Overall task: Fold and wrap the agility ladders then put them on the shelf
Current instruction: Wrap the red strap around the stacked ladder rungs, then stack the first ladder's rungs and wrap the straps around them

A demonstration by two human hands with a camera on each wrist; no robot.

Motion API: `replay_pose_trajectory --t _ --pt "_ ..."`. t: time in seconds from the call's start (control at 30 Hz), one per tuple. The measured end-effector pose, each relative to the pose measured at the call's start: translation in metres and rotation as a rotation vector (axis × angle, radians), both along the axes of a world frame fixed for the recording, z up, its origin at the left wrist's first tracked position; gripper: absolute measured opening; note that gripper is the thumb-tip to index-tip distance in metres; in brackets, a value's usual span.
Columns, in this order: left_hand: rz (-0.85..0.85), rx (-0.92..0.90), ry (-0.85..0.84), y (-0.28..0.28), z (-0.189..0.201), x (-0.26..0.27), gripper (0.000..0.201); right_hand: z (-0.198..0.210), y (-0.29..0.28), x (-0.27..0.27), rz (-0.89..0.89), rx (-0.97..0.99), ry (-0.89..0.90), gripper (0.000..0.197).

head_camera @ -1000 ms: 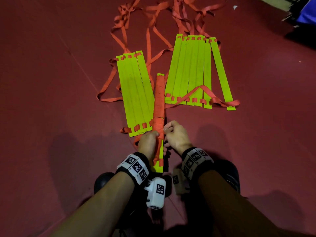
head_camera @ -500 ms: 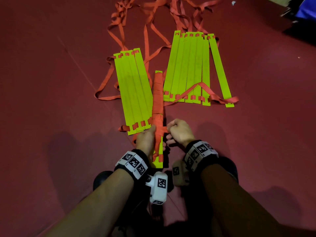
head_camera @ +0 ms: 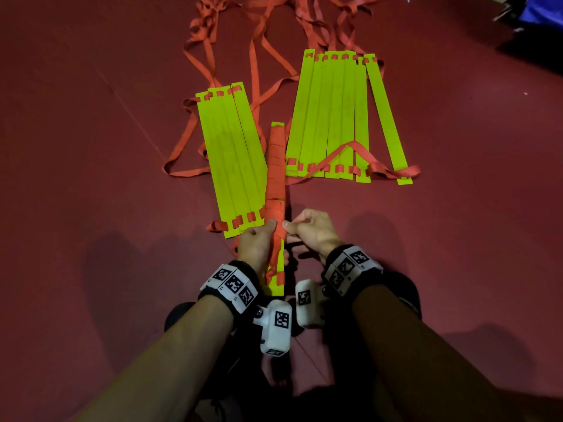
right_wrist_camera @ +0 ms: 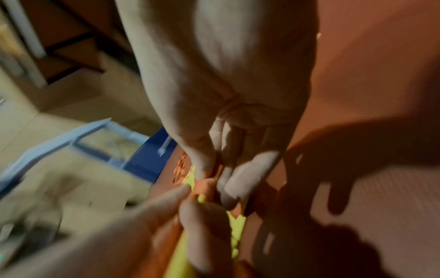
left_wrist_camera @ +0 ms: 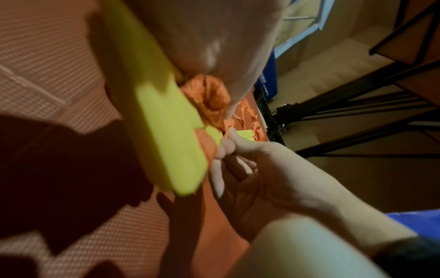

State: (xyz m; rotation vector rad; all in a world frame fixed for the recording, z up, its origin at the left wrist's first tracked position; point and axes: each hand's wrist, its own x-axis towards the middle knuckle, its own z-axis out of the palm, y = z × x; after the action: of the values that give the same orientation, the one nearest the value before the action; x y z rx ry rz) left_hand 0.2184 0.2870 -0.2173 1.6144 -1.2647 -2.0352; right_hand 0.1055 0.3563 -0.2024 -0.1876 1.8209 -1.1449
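Probably the orange strap point(head_camera: 275, 178) unwinds from the wrapped ladder bundle point(head_camera: 276, 281) if the right hand point(head_camera: 313, 231), pinching the strap beside the bundle-gripping left hand point(head_camera: 256, 243), slackens.

My left hand point(head_camera: 255, 243) thumb now up on the wrapped ladder bundle point(head_camera: 275, 178), right hand point(head_camera: 313, 231) pinching the orange strap point(head_camera: 278, 239) from 3 o'clock, previously fisted alongside

Counted three ladder piles on red floor point(head_camera: 91, 208):
- one wrapped bundle point(head_camera: 275, 178) at 6 o'clock
- one flat stack point(head_camera: 231, 159) at 10 o'clock, about four yellow slats showing
- one flat stack point(head_camera: 335, 117) at 1 o'clock, about seven slats showing
- two hands: left hand point(head_camera: 256, 242), right hand point(head_camera: 313, 233)
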Motion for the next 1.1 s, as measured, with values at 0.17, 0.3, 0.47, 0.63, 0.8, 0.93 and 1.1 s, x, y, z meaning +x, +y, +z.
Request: replay_pose_trajectory --t 0.17,0.3,0.47,0.63,0.8,0.93,1.1 --pt "0.051 0.022 0.012 0.000 0.003 -0.004 0.041 0.006 0.004 -0.010 -0.029 -0.033 -0.190 0.014" --pt "0.041 0.024 -0.005 -0.004 0.003 -0.008 0.050 0.004 0.003 -0.010 -0.071 -0.043 -0.190 0.013" --pt "-0.037 -0.006 -0.100 -0.002 -0.008 -0.012 0.049 0.005 0.002 -0.009 -0.044 -0.045 -0.155 0.020" --pt "-0.030 -0.124 -0.120 0.000 -0.011 -0.012 0.011 0.004 -0.002 0.003 -0.037 -0.097 -0.069 0.028" --pt "0.122 -0.308 -0.143 -0.034 -0.012 -0.010 0.018 0.008 -0.020 0.012 0.033 -0.174 0.017 0.028" --pt "0.254 -0.366 -0.193 -0.117 0.000 -0.004 0.019 -0.001 -0.031 0.009 0.094 -0.157 -0.013 0.013" --pt "0.157 -0.394 -0.315 -0.216 0.003 0.023 0.034 -0.014 -0.033 -0.002 0.153 -0.112 -0.017 0.009"
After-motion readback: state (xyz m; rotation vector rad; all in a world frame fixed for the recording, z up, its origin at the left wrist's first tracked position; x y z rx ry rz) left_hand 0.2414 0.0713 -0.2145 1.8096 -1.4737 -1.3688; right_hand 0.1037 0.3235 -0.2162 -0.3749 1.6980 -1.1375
